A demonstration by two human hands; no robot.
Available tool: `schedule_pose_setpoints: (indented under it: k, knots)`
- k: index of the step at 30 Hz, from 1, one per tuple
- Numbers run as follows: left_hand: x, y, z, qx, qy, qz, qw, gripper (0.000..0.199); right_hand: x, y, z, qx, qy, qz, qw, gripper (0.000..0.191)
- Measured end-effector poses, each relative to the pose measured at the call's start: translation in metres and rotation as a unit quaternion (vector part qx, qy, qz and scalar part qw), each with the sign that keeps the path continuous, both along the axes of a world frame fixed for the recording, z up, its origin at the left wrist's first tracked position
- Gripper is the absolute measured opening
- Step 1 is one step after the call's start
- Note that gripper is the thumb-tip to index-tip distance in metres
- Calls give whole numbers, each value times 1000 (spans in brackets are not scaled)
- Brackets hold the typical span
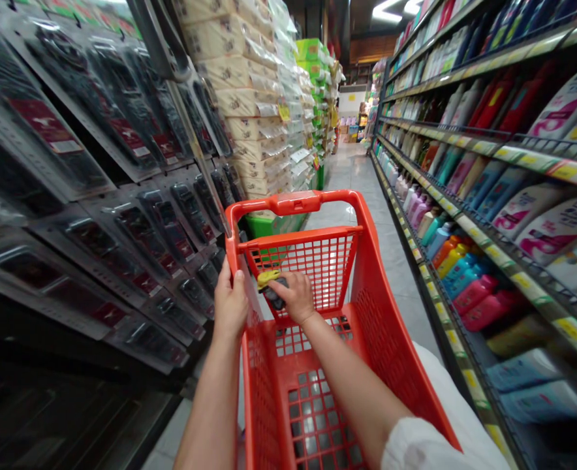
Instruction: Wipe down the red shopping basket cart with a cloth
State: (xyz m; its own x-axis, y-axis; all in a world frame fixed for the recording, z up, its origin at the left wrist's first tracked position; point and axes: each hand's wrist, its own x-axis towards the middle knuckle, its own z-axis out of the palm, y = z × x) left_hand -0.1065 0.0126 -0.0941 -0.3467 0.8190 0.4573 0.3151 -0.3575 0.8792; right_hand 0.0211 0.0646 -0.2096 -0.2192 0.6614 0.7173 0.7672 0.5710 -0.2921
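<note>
A red plastic shopping basket point(344, 234) with grid walls stands before me, with a long metal rod and grey pull handle point(168, 62) rising at its far left corner. My left hand point(230, 303) is closed round the left rim near that corner, its thumb on the inside. My right hand point(296, 297) reaches into the basket near its left wall. Its fingers are closed on a small soft-looking yellow and dark grey item point(270, 282), perhaps a cloth; the kind is not clear. The palm hides part of it.
Hanging blister packs point(144, 225) line a rack close on the left. Beyond it rise stacked beige packs point(252, 98) and green boxes point(311, 59). Shelves of bottles point(469, 274) run along the right, and a tiled aisle point(354, 173) leads ahead.
</note>
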Motion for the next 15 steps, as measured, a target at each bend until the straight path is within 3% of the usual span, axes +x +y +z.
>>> schedule_pose_setpoints:
  k: [2,4,6,9,10,11,13,15]
  knots:
    - [0,-1,0,-8,-1,2,1000,53,28,3,-4,-17,74,-82,994,35]
    - [1,-1,0,-11,1,-4,1000,53,53,6,-9,-26,185,-182,965,35]
    - [3,-1,1,-7,6,-10,1000,54,65,6,-17,-27,300,-274,913,38]
    - [4,0,1,-10,10,-1,1000,55,45,1,-30,-51,408,-368,834,44]
    - [5,0,1,-13,7,3,1000,55,31,-3,-33,-66,409,-363,835,46]
    - [5,1,0,-14,4,4,1000,54,15,-8,-36,-83,391,-335,853,47]
    - [4,1,0,-10,0,3,1000,53,-15,-18,-38,-115,310,-235,914,48]
    - [3,0,0,-3,-1,-4,1000,53,-31,-26,-38,-135,221,-152,954,47]
